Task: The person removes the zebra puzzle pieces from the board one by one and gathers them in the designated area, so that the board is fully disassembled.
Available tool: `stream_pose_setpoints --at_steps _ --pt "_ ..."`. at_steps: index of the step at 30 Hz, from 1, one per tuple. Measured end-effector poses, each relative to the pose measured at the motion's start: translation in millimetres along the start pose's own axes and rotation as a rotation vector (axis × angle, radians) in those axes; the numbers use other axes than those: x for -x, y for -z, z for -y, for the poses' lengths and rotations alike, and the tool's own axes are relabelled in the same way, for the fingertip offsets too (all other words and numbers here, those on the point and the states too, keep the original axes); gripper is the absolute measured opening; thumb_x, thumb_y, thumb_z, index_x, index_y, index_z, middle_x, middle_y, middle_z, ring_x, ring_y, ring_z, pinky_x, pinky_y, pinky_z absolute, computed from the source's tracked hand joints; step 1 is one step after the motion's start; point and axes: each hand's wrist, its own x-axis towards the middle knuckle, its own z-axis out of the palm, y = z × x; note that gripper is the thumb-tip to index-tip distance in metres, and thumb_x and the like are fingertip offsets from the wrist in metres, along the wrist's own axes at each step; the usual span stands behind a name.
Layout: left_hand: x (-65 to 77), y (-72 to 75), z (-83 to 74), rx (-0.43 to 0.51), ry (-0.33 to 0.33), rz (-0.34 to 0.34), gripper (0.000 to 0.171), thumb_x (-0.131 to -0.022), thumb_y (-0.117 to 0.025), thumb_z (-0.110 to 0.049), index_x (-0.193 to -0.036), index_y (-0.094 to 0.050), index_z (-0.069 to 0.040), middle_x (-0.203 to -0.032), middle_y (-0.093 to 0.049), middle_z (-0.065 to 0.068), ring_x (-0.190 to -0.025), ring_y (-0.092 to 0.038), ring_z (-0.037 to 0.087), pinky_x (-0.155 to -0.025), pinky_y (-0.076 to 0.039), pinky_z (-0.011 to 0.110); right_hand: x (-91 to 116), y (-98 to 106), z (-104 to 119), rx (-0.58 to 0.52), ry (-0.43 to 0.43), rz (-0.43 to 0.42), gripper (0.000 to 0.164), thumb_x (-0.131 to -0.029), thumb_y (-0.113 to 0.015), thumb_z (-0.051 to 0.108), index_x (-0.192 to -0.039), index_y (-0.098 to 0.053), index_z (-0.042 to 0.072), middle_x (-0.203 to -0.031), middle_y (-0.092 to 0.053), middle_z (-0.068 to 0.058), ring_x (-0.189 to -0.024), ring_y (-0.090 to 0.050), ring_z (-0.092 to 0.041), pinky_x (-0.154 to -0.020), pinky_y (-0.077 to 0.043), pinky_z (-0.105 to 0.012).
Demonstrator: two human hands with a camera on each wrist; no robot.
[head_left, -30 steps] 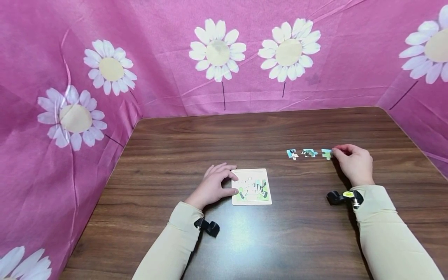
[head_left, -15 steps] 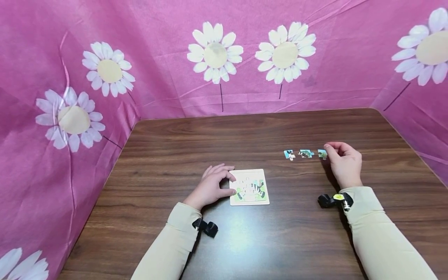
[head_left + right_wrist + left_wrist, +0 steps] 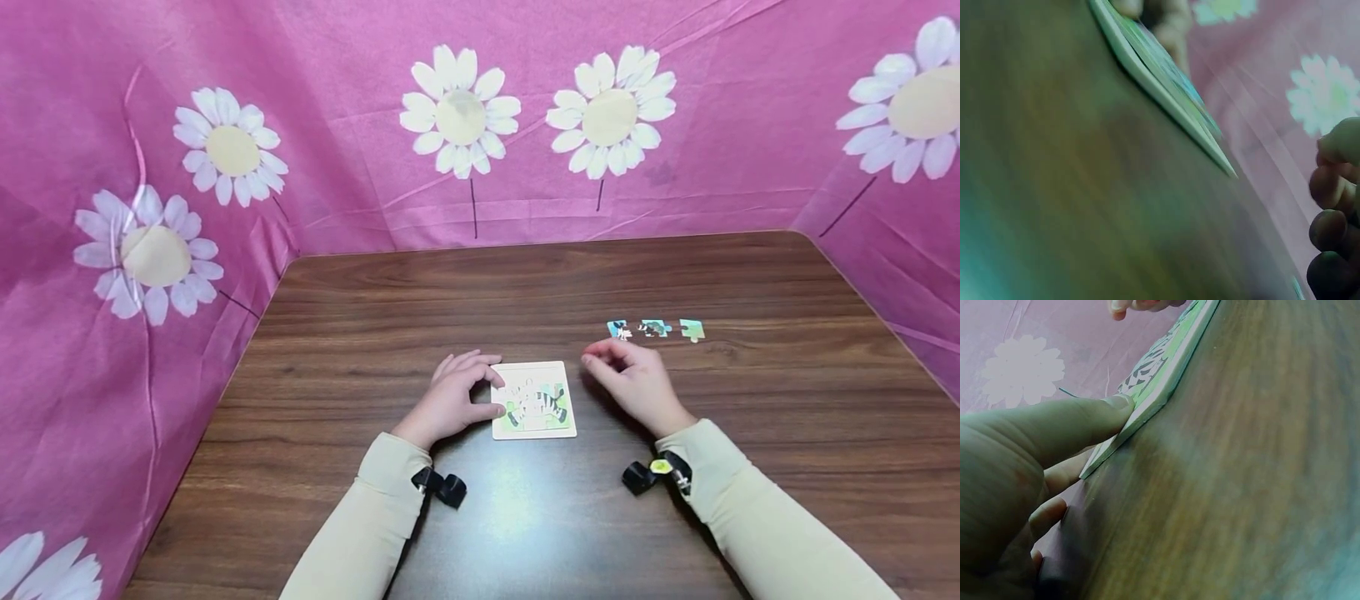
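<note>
A square jigsaw puzzle board [image 3: 534, 433] with a pale frame and a zebra picture lies flat on the table. My left hand [image 3: 452, 398] holds its left side, the thumb [image 3: 1094, 419] and bent index finger over the frame. The other fingers of that hand reach past the far left corner. To the right of the board hovers my right hand [image 3: 633, 383], fingers loosely bent, thumb near the index finger, with nothing visible between them. Just beyond it lie three loose puzzle pieces in a row: a left one [image 3: 618, 328], a middle one [image 3: 654, 328] and a green-blue right one [image 3: 692, 330].
A brown wood-grain table [image 3: 360, 333] carries everything. Pink cloth [image 3: 330, 125] with white daisies hangs behind it and along both sides. Each wrist wears a black strap mount, such as the left mount [image 3: 441, 486].
My right hand has left the right-hand loose piece and moved left and nearer, toward the board. All three pieces stay on the table. The left hand keeps its hold on the board.
</note>
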Motion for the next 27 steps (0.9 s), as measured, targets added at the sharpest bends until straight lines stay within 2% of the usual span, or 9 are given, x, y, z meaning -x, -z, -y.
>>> stream_pose_setpoints --at_steps 3,6,16,23,27 --pt "0.5 -0.2 0.9 -0.007 -0.006 -0.007 0.028 -0.08 -0.083 -0.028 -0.102 -0.066 -0.02 -0.147 -0.054 0.002 -0.146 -0.034 0.029 -0.12 -0.01 0.059 5 -12 11 -0.014 0.006 0.065 0.004 -0.089 -0.073 0.007 -0.092 -0.074 0.009 -0.07 -0.065 0.006 -0.059 -0.054 -0.006 -0.053 -0.042 -0.018" --pt "0.1 -0.2 0.6 -0.003 -0.006 -0.004 0.028 -0.081 -0.083 -0.028 -0.102 -0.066 -0.02 -0.147 -0.054 0.002 -0.146 -0.033 0.029 -0.12 -0.009 0.059 8 -19 17 -0.023 0.019 0.09 0.006 -0.088 -0.073 0.006 -0.092 -0.074 0.01 -0.069 -0.063 0.008 -0.057 -0.052 -0.006 -0.051 -0.042 -0.019" --pt "-0.5 -1.2 1.2 -0.008 -0.005 -0.007 0.028 -0.081 -0.083 -0.028 -0.102 -0.066 -0.02 -0.146 -0.055 0.002 -0.146 -0.034 0.029 -0.12 -0.011 0.059 12 -32 31 -0.046 0.055 0.09 0.008 -0.085 -0.074 0.003 -0.089 -0.074 0.01 -0.067 -0.062 0.01 -0.055 -0.051 -0.005 -0.049 -0.042 -0.019" --pt "-0.5 -0.9 1.2 -0.003 -0.002 -0.005 0.029 -0.081 -0.083 -0.028 -0.103 -0.067 -0.02 -0.147 -0.055 0.002 -0.146 -0.033 0.03 -0.12 -0.01 0.06 13 -44 37 -0.057 0.105 0.135 0.008 -0.085 -0.075 0.002 -0.088 -0.074 0.009 -0.068 -0.065 0.01 -0.056 -0.053 -0.003 -0.049 -0.044 -0.019" --pt "-1.0 -1.3 2.2 -0.001 -0.004 -0.003 0.029 -0.081 -0.083 -0.028 -0.104 -0.067 -0.019 -0.147 -0.055 0.003 -0.146 -0.033 0.03 -0.12 -0.009 0.06 13 -50 40 -0.046 0.141 0.161 0.009 -0.084 -0.075 0.001 -0.089 -0.075 0.008 -0.071 -0.066 0.009 -0.061 -0.056 -0.002 -0.054 -0.047 -0.02"
